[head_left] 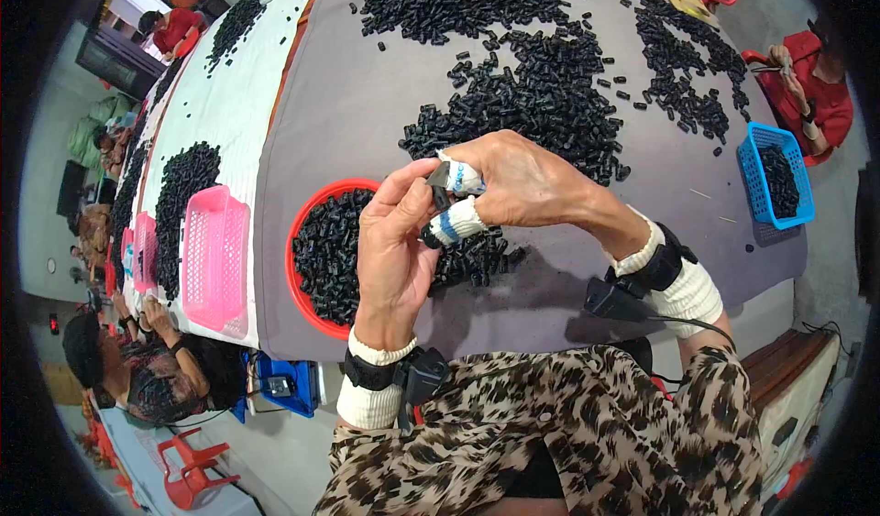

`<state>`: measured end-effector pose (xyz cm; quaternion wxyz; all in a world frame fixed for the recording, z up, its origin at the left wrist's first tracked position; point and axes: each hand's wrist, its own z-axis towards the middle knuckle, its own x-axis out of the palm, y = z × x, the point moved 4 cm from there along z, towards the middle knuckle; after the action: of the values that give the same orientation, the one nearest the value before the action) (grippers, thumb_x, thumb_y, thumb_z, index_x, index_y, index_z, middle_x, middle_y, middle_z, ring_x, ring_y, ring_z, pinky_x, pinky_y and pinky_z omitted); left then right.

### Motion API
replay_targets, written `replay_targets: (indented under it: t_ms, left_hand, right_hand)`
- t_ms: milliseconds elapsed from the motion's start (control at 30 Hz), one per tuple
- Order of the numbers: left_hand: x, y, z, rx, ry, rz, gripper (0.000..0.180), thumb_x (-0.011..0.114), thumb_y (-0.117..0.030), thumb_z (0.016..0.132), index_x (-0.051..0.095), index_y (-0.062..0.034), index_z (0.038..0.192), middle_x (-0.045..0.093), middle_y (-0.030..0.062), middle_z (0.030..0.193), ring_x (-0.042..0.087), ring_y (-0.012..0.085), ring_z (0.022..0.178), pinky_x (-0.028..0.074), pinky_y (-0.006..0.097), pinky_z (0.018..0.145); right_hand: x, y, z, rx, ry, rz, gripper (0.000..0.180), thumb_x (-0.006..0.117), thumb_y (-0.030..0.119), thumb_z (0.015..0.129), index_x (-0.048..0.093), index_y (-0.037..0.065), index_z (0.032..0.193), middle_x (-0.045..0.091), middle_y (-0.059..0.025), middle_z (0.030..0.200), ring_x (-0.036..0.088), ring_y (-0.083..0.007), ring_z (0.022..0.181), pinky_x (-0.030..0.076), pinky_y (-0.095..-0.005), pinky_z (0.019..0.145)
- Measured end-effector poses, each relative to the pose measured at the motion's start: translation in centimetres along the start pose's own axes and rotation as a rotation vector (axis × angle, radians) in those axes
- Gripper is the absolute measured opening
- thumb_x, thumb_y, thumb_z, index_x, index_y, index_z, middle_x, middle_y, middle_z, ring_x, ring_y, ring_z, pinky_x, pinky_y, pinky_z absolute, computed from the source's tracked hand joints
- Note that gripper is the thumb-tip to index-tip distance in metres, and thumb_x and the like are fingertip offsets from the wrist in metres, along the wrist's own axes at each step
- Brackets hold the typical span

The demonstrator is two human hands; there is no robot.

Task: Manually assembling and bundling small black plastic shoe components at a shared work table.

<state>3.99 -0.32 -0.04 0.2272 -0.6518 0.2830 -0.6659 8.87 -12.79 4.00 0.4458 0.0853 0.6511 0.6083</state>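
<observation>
My left hand point(394, 246) and my right hand point(536, 186) meet over the near part of the table. Their fingertips close on a small black piece point(440, 192), partly hidden by the fingers. White wrapping with blue marks covers the thumb and index finger of my right hand. Below and to the left stands a red basin point(341, 186), filled with short black cylindrical pieces point(330, 250). More such pieces lie loose at the basin's right side, under my hands. A large heap of black pieces point(541, 104) spreads across the table beyond my hands.
A grey cloth point(321, 104) covers the table. Pink baskets point(215, 259) stand at the left on white cloth. At the right, a blue basket point(750, 181) holds black pieces, near a seated person in red point(816, 94). Another person point(156, 369) sits close on my left.
</observation>
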Motion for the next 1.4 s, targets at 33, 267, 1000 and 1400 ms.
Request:
replay_targets:
  t_ms: [33, 267, 1000, 1400]
  left_hand:
    - [-0.1, 0.0, 0.0, -0.002, 0.018, -0.011, 0.024, 0.053, -0.006, 0.087, 0.052, 0.0043, 0.108, 0.06, 0.0121, 0.099, 0.06, 0.0172, 0.088, 0.051, 0.029, 0.078]
    - [0.1, 0.3, 0.0, -0.005, 0.002, 0.0, 0.023, 0.051, -0.006, 0.087, 0.051, 0.005, 0.107, 0.06, 0.0126, 0.099, 0.06, 0.0189, 0.089, 0.051, 0.03, 0.08]
    - [-4.6, -4.2, -1.0, 0.232, -0.299, 0.711, 0.023, 0.058, -0.008, 0.084, 0.058, 0.0024, 0.104, 0.061, 0.0055, 0.092, 0.056, 0.011, 0.083, 0.046, 0.024, 0.075]
    - [-5.0, 6.8, 3.2, 0.066, -0.06, 1.403, 0.019, 0.066, -0.01, 0.075, 0.063, 0.0007, 0.09, 0.062, 0.0101, 0.079, 0.059, 0.0158, 0.071, 0.046, 0.027, 0.065]
  right_hand:
    - [0.0, -0.1, 0.0, 0.023, 0.022, -0.022, 0.03, 0.07, 0.026, 0.066, 0.058, 0.0, 0.075, 0.056, -0.0076, 0.063, 0.051, -0.0177, 0.055, 0.041, -0.0321, 0.054]
    - [0.3, -0.3, 0.0, -0.019, 0.037, 0.041, 0.032, 0.066, 0.028, 0.067, 0.057, -0.002, 0.073, 0.056, -0.0105, 0.06, 0.05, -0.0207, 0.052, 0.041, -0.0341, 0.053]
    - [-1.3, -1.6, -0.2, -0.094, -0.064, -0.065, 0.028, 0.063, 0.028, 0.078, 0.052, 0.003, 0.075, 0.05, -0.0014, 0.059, 0.045, -0.0102, 0.057, 0.038, -0.028, 0.054]
    - [-4.9, -6.8, -5.8, 0.338, -0.249, 0.151, 0.013, 0.047, 0.016, 0.082, 0.051, 0.004, 0.077, 0.045, 0.0005, 0.052, 0.043, -0.0071, 0.041, 0.033, -0.0238, 0.036]
